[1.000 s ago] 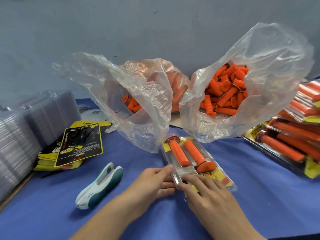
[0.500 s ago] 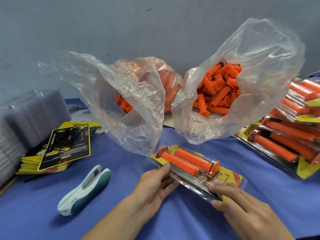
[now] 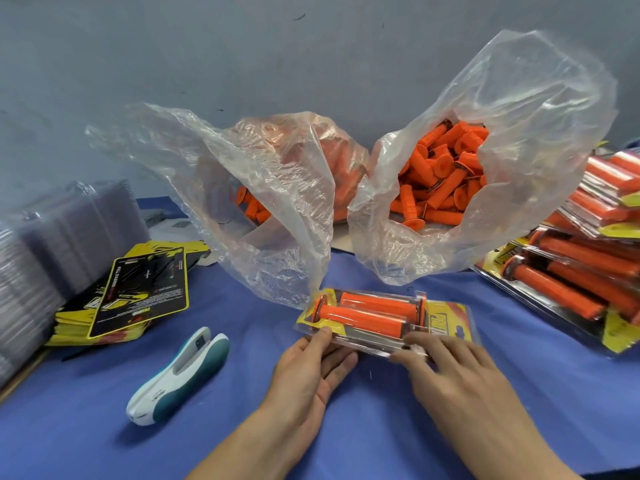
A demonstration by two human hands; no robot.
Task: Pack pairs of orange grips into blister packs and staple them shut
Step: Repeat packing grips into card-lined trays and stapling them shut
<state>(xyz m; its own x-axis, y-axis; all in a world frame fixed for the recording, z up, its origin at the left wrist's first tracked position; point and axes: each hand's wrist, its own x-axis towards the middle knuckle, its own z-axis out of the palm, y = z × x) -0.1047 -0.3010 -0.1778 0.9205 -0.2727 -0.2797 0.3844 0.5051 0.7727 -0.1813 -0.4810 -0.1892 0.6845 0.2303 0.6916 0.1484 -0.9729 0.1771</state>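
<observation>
A clear blister pack (image 3: 446,323) with a yellow card and two orange grips (image 3: 363,315) lies crosswise on the blue cloth in front of me. My left hand (image 3: 311,368) holds its near left edge, thumb on top and fingers underneath. My right hand (image 3: 453,372) presses straight fingers on the pack's near right edge. A white and teal stapler (image 3: 180,372) lies to the left, untouched.
Two open plastic bags of loose orange grips (image 3: 440,174) stand behind the pack. Finished packs (image 3: 571,282) are piled at the right. Yellow and black cards (image 3: 138,292) and stacks of empty clear blisters (image 3: 45,251) sit at the left. A grey wall is behind.
The blister pack has turned from pointing away from me to lying crosswise. Both hands shifted along its near edge as it turned.
</observation>
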